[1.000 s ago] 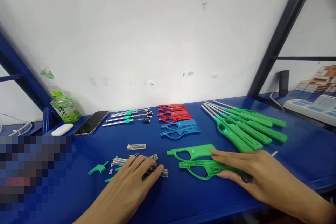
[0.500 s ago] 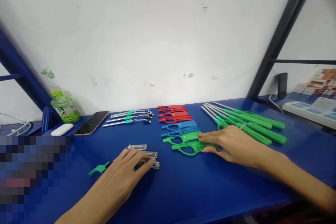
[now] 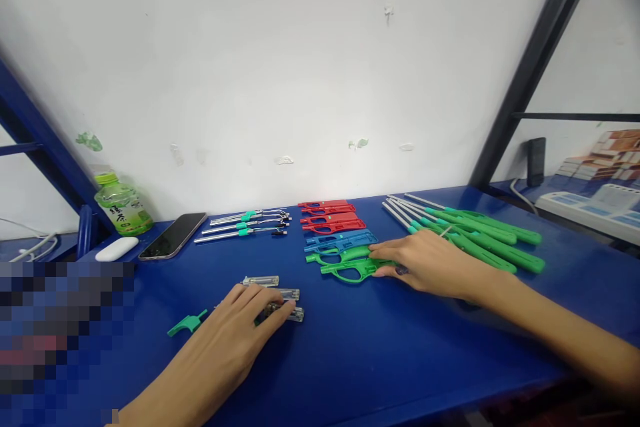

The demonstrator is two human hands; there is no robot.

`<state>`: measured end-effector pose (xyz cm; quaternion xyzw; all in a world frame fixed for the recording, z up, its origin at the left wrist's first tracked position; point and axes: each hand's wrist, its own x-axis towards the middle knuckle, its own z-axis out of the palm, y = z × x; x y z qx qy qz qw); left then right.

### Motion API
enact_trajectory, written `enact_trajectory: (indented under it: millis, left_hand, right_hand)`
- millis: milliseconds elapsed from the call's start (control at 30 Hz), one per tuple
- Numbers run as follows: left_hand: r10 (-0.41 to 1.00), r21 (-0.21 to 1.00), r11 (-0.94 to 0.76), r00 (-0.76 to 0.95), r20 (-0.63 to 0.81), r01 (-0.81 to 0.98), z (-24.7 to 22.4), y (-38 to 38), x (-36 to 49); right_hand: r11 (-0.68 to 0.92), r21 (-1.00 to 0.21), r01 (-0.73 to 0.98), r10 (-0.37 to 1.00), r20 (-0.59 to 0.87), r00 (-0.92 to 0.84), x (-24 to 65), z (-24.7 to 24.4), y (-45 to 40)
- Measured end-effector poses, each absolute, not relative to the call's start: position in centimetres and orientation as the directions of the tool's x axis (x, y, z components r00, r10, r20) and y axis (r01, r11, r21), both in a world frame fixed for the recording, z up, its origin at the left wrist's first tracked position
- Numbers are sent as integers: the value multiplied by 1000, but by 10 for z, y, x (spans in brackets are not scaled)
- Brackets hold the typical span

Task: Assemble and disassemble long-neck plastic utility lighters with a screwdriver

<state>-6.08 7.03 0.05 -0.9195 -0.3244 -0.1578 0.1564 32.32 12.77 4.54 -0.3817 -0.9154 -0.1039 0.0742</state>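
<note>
My right hand pinches the grip end of the nearest green lighter casing half, which lies on the blue table. Right behind it is another green casing half, its grip end close to my fingertips. Farther back come blue casing halves and red casing halves. My left hand rests over a few clear lighter fuel tanks, thumb apart from the fingers; part of the tanks is hidden beneath it. A small green trigger piece lies left of this hand.
Green long-necked lighters fan out behind my right forearm. Metal lighter tubes with wires lie at the back. A phone, a white case and a green drink bottle stand at the left. A wall closes off the back.
My right hand has moved a little away from me and to the left, bringing the nearest green casing half closer to the row behind. The left hand stays in place.
</note>
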Motion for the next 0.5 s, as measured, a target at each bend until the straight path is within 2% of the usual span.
enact_trajectory:
  millis: [500]
  left_hand:
    - [519, -213, -752, 759, 393, 624, 5, 73, -63]
  right_hand:
    - [652, 235, 721, 679, 242, -693, 316, 40, 139]
